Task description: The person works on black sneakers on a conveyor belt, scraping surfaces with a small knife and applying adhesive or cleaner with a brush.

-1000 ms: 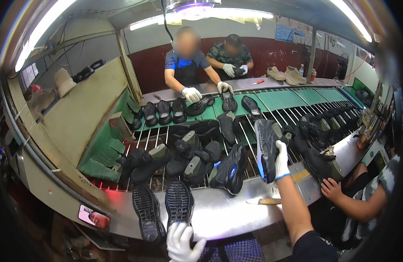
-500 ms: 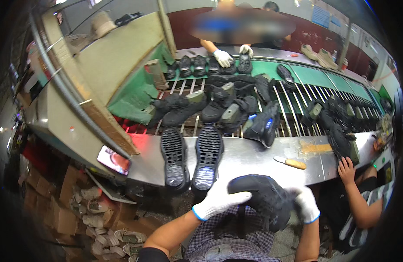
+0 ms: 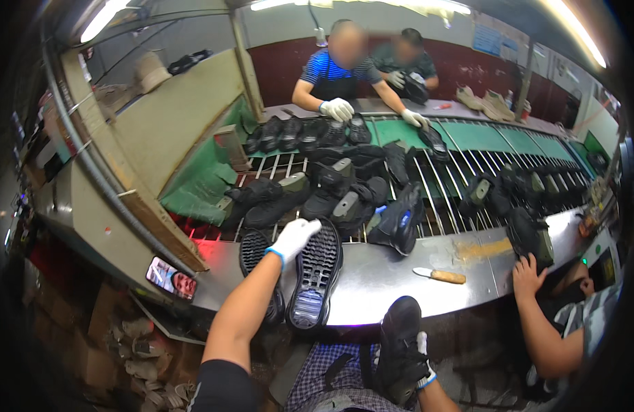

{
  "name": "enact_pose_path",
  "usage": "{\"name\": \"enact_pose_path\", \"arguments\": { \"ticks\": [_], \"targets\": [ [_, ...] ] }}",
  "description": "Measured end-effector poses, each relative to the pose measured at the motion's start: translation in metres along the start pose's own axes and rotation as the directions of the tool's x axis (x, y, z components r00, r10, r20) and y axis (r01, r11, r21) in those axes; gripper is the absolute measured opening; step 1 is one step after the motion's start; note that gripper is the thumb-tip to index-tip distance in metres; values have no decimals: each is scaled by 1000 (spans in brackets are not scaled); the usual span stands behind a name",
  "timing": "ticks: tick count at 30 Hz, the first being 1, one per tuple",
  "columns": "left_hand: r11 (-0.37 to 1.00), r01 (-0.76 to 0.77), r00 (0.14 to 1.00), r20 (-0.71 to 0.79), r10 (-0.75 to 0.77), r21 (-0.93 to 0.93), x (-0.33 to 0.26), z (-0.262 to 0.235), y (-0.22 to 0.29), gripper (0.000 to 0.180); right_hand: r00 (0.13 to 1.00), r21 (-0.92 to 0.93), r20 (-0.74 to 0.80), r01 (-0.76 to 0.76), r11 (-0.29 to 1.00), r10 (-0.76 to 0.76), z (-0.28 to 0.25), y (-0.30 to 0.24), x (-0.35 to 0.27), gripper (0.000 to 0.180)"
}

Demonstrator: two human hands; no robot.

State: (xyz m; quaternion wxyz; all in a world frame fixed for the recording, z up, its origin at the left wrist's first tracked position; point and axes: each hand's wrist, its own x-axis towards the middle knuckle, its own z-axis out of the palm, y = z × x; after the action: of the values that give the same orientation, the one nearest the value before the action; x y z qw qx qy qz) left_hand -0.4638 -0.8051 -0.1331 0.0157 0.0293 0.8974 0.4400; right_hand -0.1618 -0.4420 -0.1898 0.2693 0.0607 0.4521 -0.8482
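Our left hand [image 3: 294,237], in a white knit glove with a blue cuff, is stretched out over the curved steel bench edge [image 3: 372,278], fingers loosely curled and lying on the top of a black rubber shoe sole [image 3: 315,271] that rests tread-up on the metal; we cannot tell whether those fingers truly pinch it or only rest there. Just beside it, partly under our forearm, lies a second black tread-up sole [image 3: 254,255]. Down low, our right hand [image 3: 421,364], gloved the same way, is clenched around a black high-top shoe [image 3: 399,343] held upright against the checked apron in our lap, below the bench edge. On the steel to the right sits a short knife with a wooden handle [image 3: 439,275], well apart from both hands, next to a yellowish smear. Beyond, the slatted roller conveyor [image 3: 440,185] carries a jumble of black shoes. A neighbour's bare hand [image 3: 528,277] rests on the bench edge at right, and across the line two people in white gloves handle more shoes.
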Motion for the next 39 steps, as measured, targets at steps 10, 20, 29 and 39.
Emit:
{"name": "enact_pose_path", "arguments": {
  "ticks": [10, 20, 29, 39],
  "targets": [
    [880, -156, 963, 129, 237, -449, -202, 58, 118, 51, 901, 644, 431, -275, 714, -42, -2, -2, -42, 96],
    [829, -253, 919, 146, 367, -498, -234, 101, 75, 38, 987, 123, -159, -2, 992, 21, -18, 59, -38, 61],
    [795, -251, 803, 340, 490, -553, -234, 101, 95, 94, 989, 14, -97, 113, 993, -111, -6, 50, -62, 87],
    [820, -352, 781, 342, 523, -451, -234, 93, 97, 105, 997, -102, -44, 53, 993, -58, -12, 54, -53, 83]
  ]
}}
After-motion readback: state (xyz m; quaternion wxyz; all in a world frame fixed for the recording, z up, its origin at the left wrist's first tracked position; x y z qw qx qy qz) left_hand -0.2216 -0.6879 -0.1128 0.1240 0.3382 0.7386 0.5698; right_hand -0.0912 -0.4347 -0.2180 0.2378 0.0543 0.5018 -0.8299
